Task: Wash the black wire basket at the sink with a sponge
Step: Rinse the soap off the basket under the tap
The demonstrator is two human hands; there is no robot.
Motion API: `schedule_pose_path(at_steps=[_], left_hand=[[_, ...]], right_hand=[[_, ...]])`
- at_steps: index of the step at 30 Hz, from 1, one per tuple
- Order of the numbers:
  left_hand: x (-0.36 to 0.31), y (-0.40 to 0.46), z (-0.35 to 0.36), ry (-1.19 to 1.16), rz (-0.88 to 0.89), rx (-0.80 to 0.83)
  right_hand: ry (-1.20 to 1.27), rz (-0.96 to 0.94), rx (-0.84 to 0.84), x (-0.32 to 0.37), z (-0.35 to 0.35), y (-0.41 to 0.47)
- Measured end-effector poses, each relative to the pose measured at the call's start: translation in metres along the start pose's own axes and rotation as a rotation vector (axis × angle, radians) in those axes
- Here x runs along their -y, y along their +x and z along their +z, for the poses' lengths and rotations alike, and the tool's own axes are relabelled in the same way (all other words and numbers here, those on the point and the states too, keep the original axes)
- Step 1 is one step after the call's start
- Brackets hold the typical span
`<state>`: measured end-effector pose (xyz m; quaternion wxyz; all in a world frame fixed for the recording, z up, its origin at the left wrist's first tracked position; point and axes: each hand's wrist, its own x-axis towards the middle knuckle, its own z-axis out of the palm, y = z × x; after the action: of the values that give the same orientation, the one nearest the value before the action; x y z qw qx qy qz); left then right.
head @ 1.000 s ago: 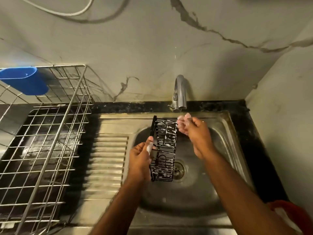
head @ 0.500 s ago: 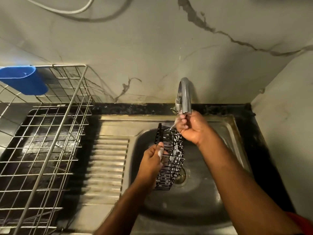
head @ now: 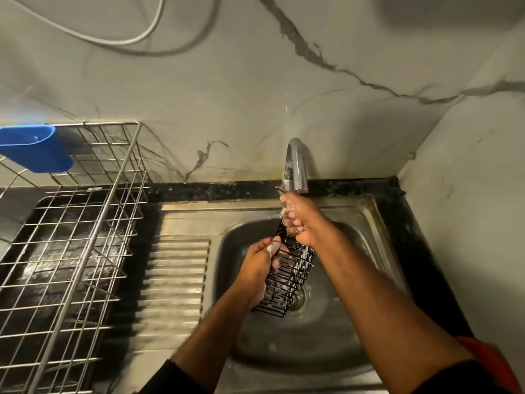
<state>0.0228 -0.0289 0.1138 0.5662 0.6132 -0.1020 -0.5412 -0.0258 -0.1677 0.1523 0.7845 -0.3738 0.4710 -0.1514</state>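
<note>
1. Your left hand [head: 260, 268] stays clamped on the soapy black wire basket [head: 292, 275] over the steel sink [head: 366, 209].
2. Your right hand [head: 299, 218] has risen under the chrome tap [head: 295, 166], fingers curled round the basket's top: rinsing looks next.

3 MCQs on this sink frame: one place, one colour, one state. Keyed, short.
1. Where is the black wire basket?
A. over the steel sink bowl
B. in the steel wire dish rack
C. on the ribbed drainboard

2. What colour is the plastic cup hung on the rack?
A. red
B. blue
C. green

3. What is the left hand doing?
A. hanging free
B. turning the tap
C. gripping the basket

Key: 1 A, the drain shows beneath it; 2 B, plainly blue; 3 C, fingers curl round its side wires.
</note>
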Motion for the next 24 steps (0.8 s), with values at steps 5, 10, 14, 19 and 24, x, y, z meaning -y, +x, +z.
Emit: schedule_pose_path(at_steps=[5,10,14,19,24], left_hand=[[-0.008,0.006,0.001,0.046,0.003,-0.006],[-0.014,0.016,0.003,0.051,-0.012,0.025],[-0.014,0.026,0.002,-0.070,-0.094,0.073],[-0.015,0.028,0.003,-0.147,-0.132,0.063],[-0.020,0.028,-0.001,-0.117,-0.084,0.068]], right_hand=[[0.252,0.001,0.150,0.004,-0.008,-0.001],[0.418,0.012,0.183,0.005,-0.003,0.004],[0.410,0.061,0.223,0.008,-0.003,0.008],[0.271,0.091,0.109,0.011,0.006,0.011],[0.149,-0.130,0.133,-0.001,0.007,0.016]])
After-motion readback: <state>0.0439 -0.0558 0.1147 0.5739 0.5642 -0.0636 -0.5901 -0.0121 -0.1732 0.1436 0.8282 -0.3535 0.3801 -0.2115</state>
